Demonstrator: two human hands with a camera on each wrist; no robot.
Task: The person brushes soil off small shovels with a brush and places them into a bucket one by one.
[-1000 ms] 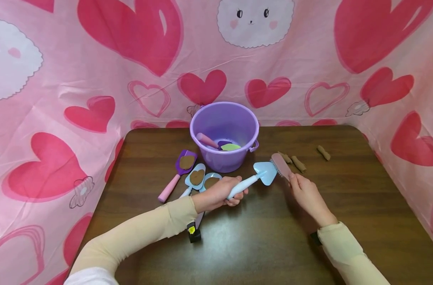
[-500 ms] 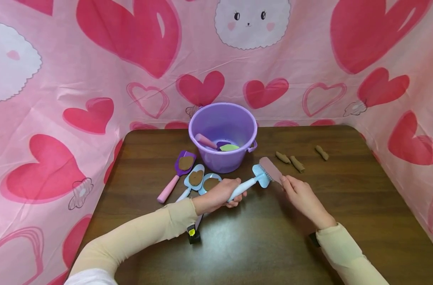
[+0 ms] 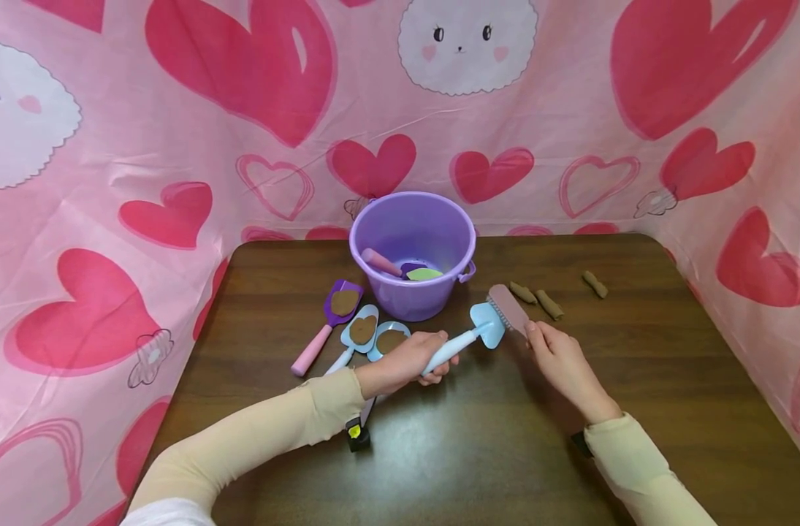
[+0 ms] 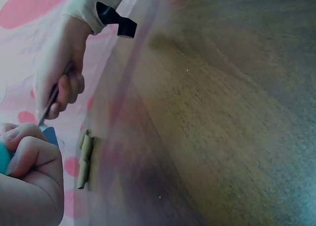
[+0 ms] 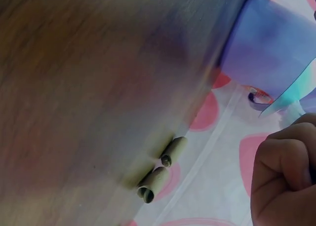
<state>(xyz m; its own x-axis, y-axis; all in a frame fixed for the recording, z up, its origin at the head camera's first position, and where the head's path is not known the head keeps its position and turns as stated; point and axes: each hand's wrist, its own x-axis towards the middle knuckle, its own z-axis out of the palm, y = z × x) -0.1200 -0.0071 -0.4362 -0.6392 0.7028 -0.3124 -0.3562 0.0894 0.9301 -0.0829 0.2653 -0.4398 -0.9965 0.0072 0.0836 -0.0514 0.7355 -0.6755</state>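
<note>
My left hand (image 3: 409, 359) grips the white-blue handle of a small toy trowel, its light blue blade (image 3: 486, 326) held up over the table. My right hand (image 3: 565, 367) holds a pink brush (image 3: 508, 307) by its handle, with the pale bristles against the right side of the blade. In the left wrist view, the left hand's curled fingers (image 4: 34, 157) show at the lower left. In the right wrist view, the right hand's curled fingers (image 5: 286, 162) fill the lower right corner, and the trowel blade overlaps the bucket.
A purple bucket (image 3: 413, 296) holds a pink-handled tool and a green piece. Left of it lie a purple shovel (image 3: 337, 314), a light blue scoop (image 3: 348, 318) and a round blue scoop (image 3: 373, 355), all with brown patches. Three brown rolls (image 3: 548, 305) lie at right.
The brush has swept left and down across the trowel blade, then back up a little to the right. The left hand has barely moved, and the blade's tilt has shifted.
</note>
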